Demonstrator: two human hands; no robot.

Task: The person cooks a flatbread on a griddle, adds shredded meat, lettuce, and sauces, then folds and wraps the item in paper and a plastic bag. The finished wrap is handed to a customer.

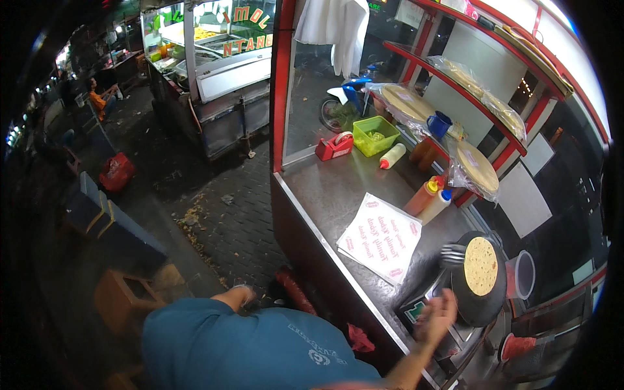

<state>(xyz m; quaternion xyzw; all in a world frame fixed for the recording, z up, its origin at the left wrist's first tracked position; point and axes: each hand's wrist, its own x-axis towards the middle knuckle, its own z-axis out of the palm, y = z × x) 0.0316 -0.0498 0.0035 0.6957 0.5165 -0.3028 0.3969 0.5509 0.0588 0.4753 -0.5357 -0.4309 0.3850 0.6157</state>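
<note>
A round speckled flatbread (481, 266) lies on a black round pan (465, 302) at the right of the counter. My right hand (437, 318) is beside the pan's left edge, fingers curled. A slotted metal spatula (453, 255) reaches from above this hand to the flatbread's left edge; its handle is hard to make out, but it appears to be in my grip. At my left side, my left hand (246, 295) shows only in part beyond the teal shirt, and its fingers cannot be made out.
Printed paper sheets (380, 237) lie on the metal counter (325, 195). Behind them stand sauce bottles (426, 198), a green basket (376, 136) and a red tape dispenser (335, 147). Wrapped flatbreads (478, 169) rest near the glass. A clear tub (521, 276) is right of the pan.
</note>
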